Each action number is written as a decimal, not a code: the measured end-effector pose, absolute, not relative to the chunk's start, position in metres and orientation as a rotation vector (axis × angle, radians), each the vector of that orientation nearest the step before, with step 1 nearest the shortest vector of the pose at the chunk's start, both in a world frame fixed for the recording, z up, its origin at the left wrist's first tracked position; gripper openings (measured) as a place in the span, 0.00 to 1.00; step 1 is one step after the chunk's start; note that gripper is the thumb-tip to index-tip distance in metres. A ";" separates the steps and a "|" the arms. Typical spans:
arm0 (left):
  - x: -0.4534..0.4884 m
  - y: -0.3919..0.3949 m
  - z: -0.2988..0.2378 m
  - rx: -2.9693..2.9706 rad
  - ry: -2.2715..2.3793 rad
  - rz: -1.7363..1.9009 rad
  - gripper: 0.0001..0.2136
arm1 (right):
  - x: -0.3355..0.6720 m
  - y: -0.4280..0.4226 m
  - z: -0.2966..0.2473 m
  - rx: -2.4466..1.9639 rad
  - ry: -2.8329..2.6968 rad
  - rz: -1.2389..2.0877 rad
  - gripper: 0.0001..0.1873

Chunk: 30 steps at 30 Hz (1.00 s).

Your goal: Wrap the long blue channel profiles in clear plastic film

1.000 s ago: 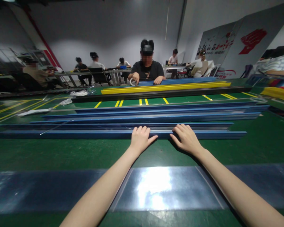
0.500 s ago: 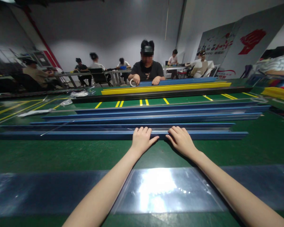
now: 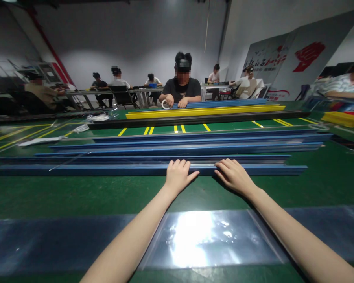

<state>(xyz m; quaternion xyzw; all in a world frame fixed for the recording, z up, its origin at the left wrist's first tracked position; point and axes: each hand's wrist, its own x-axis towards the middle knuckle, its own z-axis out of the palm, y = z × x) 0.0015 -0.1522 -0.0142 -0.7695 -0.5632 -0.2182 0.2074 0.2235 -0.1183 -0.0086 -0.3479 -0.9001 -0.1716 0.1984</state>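
Both my arms reach forward over a green table [image 3: 76,192]. My left hand [image 3: 177,175] lies palm down on the nearest long blue strip [image 3: 106,170], fingers curled over its far edge and thumb spread along the near edge. My right hand [image 3: 234,175] rests on the same strip a little to the right, fingers together and bent over it. Several more long blue strips [image 3: 194,148] lie parallel just behind. A clear plastic sheet [image 3: 206,239] lies flat under my forearms near the table's front.
Across the table a person in a dark shirt [image 3: 183,87] handles a tape roll [image 3: 165,104] beside yellow strips [image 3: 206,111] and a black strip. Crumpled clear plastic [image 3: 97,116] lies at the far left. Other people sit at tables behind and at the right edge.
My right hand slid slightly left along the blue strip, then back right. My left hand stayed nearly in place. The view tilted a little.
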 end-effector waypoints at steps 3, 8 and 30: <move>0.001 -0.151 -0.015 -2.144 -1.556 -0.624 0.18 | 0.228 -0.117 -0.006 -0.971 -2.511 -0.529 0.15; 0.002 -0.149 -0.017 -2.153 -1.547 -0.669 0.17 | 0.226 -0.115 -0.003 -0.919 -2.516 -0.596 0.14; 0.004 -0.150 -0.014 -2.202 -1.544 -0.762 0.05 | 0.179 -0.121 0.012 -1.032 -2.655 -0.464 0.06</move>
